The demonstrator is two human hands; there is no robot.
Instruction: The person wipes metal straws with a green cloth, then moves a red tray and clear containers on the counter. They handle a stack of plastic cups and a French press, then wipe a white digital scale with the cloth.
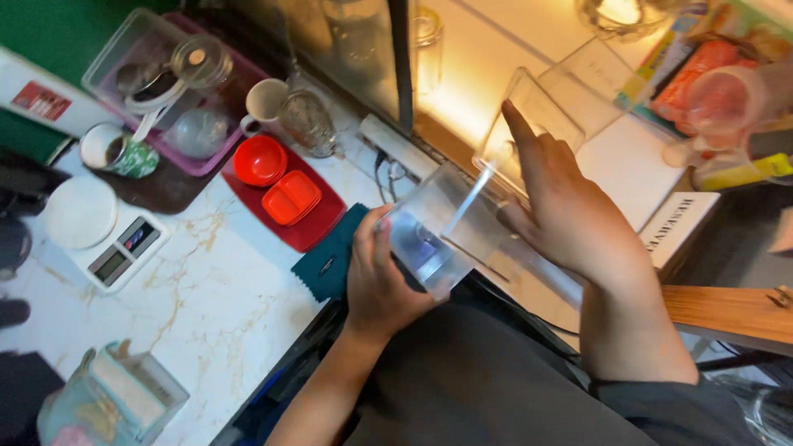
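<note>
My left hand (pixel 378 277) grips the near end of a clear square plastic container (pixel 438 235) held over my lap, tilted on its side. My right hand (pixel 570 211) rests against the container's far side, index finger pointing up along a second clear plastic box (pixel 529 116) on the lit counter. A thin pale stick or straw (pixel 471 198) shows inside or through the held container. A teal cloth (pixel 330 256) lies just left of my left hand.
On the white marble counter (pixel 215 281) sit a red tray (pixel 318 227) with red dishes, a white kitchen scale (pixel 107 235), a white mug (pixel 264 103), a glass jar (pixel 310 124), a pink-rimmed bin (pixel 157 74), and a wooden board (pixel 727 310) at right.
</note>
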